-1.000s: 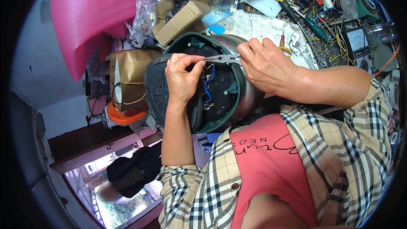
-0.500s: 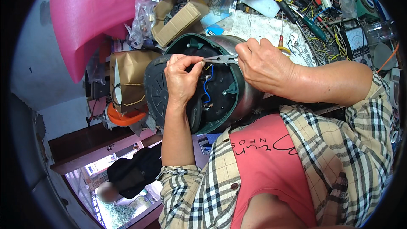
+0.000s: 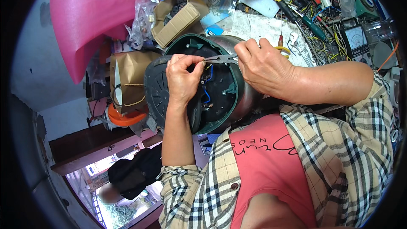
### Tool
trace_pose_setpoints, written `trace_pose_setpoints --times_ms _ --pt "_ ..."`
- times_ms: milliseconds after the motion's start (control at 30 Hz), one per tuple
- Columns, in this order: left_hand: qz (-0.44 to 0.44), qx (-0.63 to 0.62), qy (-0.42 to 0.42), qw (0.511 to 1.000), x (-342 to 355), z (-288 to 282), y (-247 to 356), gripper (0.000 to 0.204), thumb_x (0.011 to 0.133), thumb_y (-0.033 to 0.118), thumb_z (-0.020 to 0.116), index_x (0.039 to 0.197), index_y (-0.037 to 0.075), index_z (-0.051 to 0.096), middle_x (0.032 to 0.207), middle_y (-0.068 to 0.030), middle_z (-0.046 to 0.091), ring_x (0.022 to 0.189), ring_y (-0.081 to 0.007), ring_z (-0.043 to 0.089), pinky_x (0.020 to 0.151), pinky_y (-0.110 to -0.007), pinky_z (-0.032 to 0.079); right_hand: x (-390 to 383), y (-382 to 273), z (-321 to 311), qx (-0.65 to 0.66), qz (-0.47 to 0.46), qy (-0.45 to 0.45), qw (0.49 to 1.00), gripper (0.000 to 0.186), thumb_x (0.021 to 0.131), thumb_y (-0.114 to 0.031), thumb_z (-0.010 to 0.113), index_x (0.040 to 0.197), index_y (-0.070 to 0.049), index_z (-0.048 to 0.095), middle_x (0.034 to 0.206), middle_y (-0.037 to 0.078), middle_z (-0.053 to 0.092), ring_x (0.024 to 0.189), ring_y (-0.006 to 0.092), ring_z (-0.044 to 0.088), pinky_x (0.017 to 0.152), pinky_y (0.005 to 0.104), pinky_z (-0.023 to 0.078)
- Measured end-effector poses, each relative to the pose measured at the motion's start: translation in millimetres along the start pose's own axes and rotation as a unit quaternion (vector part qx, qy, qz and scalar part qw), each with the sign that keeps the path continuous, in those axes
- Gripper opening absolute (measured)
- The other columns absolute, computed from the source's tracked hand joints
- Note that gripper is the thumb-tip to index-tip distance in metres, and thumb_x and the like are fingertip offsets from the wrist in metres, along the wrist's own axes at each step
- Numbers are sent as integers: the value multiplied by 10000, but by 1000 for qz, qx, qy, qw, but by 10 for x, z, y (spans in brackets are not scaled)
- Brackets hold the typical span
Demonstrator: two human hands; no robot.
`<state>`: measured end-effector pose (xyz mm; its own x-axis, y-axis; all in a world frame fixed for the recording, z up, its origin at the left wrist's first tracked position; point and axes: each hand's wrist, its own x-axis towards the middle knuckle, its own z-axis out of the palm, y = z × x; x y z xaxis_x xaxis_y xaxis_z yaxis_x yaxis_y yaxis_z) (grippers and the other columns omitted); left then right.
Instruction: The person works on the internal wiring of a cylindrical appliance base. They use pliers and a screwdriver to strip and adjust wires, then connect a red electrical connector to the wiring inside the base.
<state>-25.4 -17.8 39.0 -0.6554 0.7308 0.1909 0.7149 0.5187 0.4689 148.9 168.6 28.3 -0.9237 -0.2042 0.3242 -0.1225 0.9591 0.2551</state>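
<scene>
My right hand (image 3: 265, 68) is closed round the handles of a pair of long-nose pliers (image 3: 221, 59), whose jaws point left. At the tip of those jaws, my left hand (image 3: 183, 76) pinches something thin, probably a wire end; the fingers mostly hide it. Both hands are over the opened base of a metal appliance (image 3: 251, 97) with a dark green rim (image 3: 235, 112). Inside, a blue wire (image 3: 206, 94) runs across the black interior. A round black cover (image 3: 156, 91) leans at the opening's left side, behind my left forearm.
A brown paper bag (image 3: 129, 78) and an orange object (image 3: 123, 116) stand to the left. Behind are a torn cardboard box (image 3: 180, 23) and pink sheeting (image 3: 85, 17). Screwdrivers (image 3: 313, 28), loose wires and a meter (image 3: 356, 38) crowd the right. Another person (image 3: 131, 174) is at lower left.
The blue wire inside the base has shifted slightly. Both hands and the pliers hold nearly the same position.
</scene>
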Motion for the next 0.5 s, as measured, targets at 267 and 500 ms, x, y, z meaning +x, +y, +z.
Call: trace_pose_setpoints --times_ms 267,500 --pt "24 25 -7 999 18 16 36 85 754 127 785 825 82 772 792 -79 670 846 -254 616 802 -373 455 27 15 -46 -27 -17 10 999 221 794 -272 632 807 -79 738 904 48 521 842 200 498 644 313 365" --pt "28 29 -7 999 23 11 52 84 753 122 783 827 81 775 787 -78 669 843 -252 614 802 -372 450 31 27 -69 4 -22 -24 999 215 796 -267 620 815 -67 696 900 45 503 836 193 493 648 308 366"
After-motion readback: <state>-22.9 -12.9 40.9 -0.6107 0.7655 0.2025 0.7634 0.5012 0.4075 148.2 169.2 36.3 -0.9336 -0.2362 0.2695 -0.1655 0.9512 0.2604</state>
